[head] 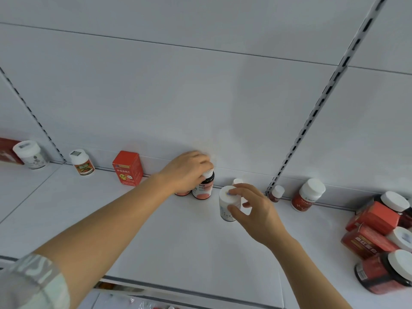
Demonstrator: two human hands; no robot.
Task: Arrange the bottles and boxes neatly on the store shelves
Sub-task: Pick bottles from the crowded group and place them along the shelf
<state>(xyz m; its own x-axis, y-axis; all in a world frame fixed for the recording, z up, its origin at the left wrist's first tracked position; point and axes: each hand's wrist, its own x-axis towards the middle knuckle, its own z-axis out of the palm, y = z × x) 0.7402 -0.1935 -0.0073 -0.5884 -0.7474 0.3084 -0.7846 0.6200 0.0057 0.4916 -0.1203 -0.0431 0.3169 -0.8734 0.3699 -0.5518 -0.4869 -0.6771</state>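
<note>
The dark bottle (204,188) stands upright near the back of the shelf (156,237), its white cap gripped from above by the curled fingers of the left hand (188,169). Just below those fingers, partly hidden by the hand, another bottle (183,193) shows only its pink base. To the right, the white bottle (228,202) is upright too — the right hand (256,210) pinches it, thumb on the side, a fingertip on the lid, the other fingers spread behind. Beyond the right fingers a small cap (237,181) peeks out. Left of the left hand sit a red box (128,168) and two white-capped bottles (82,162); right of the right hand stand a small bottle (276,193) and a red-labelled bottle (307,195), then a loose heap of red boxes and jars (379,239).
</note>
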